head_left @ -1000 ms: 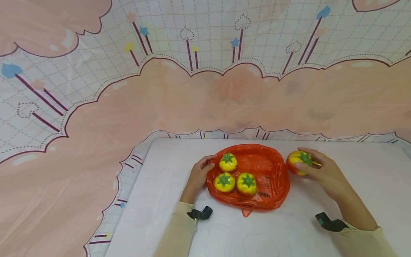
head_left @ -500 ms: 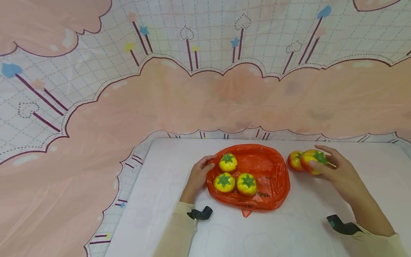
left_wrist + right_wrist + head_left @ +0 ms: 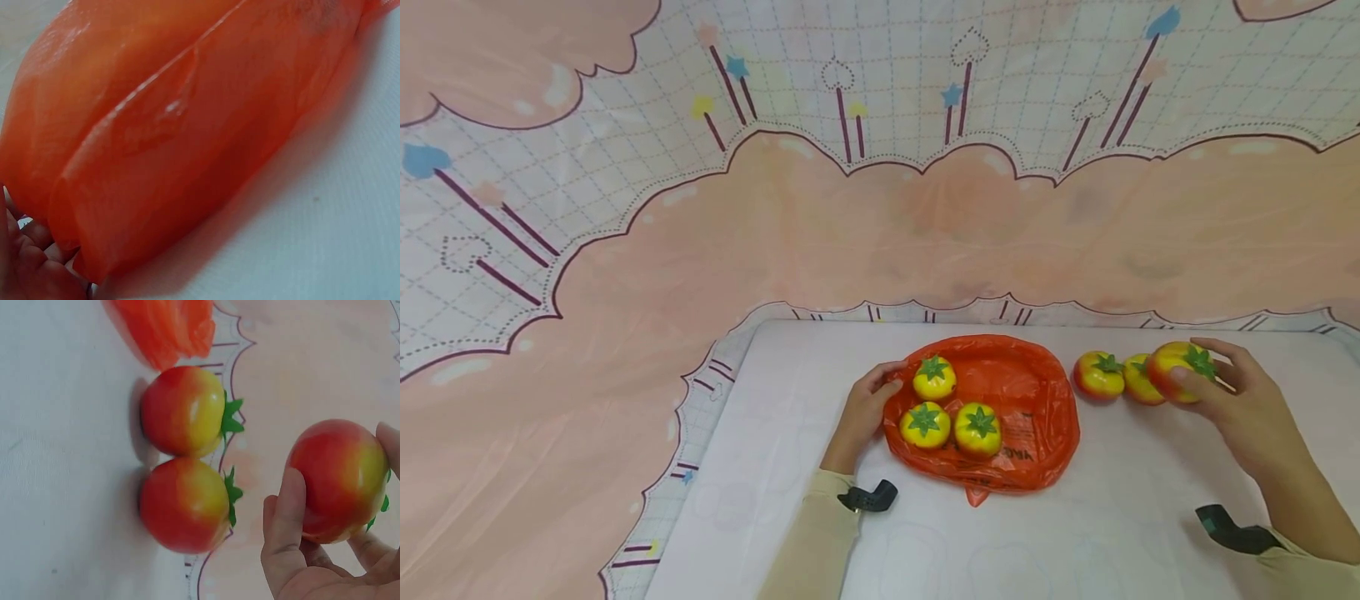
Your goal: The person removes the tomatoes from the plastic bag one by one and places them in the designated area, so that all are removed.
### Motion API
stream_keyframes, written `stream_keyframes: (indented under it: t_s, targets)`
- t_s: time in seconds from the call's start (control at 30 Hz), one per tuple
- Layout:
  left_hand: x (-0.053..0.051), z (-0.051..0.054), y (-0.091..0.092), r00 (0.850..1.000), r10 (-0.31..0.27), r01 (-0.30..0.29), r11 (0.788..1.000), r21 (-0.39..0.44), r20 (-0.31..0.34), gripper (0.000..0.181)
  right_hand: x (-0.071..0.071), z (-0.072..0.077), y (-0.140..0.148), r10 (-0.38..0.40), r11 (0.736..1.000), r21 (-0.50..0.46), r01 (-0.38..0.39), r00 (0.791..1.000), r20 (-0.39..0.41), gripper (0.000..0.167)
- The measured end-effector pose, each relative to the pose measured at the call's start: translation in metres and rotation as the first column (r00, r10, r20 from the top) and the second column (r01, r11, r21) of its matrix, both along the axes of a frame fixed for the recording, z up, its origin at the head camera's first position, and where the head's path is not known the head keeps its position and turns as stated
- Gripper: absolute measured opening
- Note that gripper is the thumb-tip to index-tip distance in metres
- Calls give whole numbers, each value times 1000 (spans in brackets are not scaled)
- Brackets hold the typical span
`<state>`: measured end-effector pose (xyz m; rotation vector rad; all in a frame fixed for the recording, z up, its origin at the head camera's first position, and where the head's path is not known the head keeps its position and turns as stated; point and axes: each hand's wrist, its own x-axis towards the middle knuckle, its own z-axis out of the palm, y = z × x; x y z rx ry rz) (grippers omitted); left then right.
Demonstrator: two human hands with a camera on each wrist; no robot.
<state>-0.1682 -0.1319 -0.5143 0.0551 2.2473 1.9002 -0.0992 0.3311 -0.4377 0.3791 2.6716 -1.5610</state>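
Observation:
A red plastic bag [image 3: 1037, 387], its rim rolled open like a shallow bowl, lies on the table. Inside are three yellow toy tomatoes [image 3: 924, 425] with green star-shaped leaves, grouped at its left. My left hand [image 3: 865, 412] grips the bag's left rim; in the left wrist view its fingers [image 3: 40, 269] curl at the bag's edge. My right hand [image 3: 1247, 400] holds a red-and-yellow toy tomato [image 3: 1176, 371] between thumb and fingers, seen clear of the others in the right wrist view. Two similar tomatoes [image 3: 181, 411] sit touching on the table, right of the bag.
The white table [image 3: 985, 550] ends at a patterned cloth backdrop [image 3: 880, 225] behind and at the left. Dark wrist devices [image 3: 868, 497] show on both forearms. A small tip of the bag [image 3: 976, 497] sticks out at the front.
My right hand has moved right with the tomato in its grip, bringing two tomatoes on the table into sight beside the bag. The left hand and the bag stay in place.

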Motion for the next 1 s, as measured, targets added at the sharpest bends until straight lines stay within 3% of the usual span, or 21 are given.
stream_keyframes:
  t_s: [0.23,0.33,0.47,0.57,1.0]
  targets:
    - [0,0,0,1000,0,0,1000,-5,-3,33,0,-4,11,-107,994,-26,106,994,-7,71]
    - [0,-1,0,1000,-7,7,1000,-8,-14,33,0,-6,16,-153,982,-110,151,988,-11,72]
    - [-1,-2,0,1000,-8,8,1000,-12,-22,33,-1,-10,20,-214,926,-322,197,977,-18,80]
    - [-1,-2,-1,1000,-3,3,1000,-12,-21,32,-1,-13,20,-265,874,-420,245,964,10,86]
    - [2,1,0,1000,-5,5,1000,-6,-18,33,-5,-29,30,-375,781,-505,366,923,90,93]
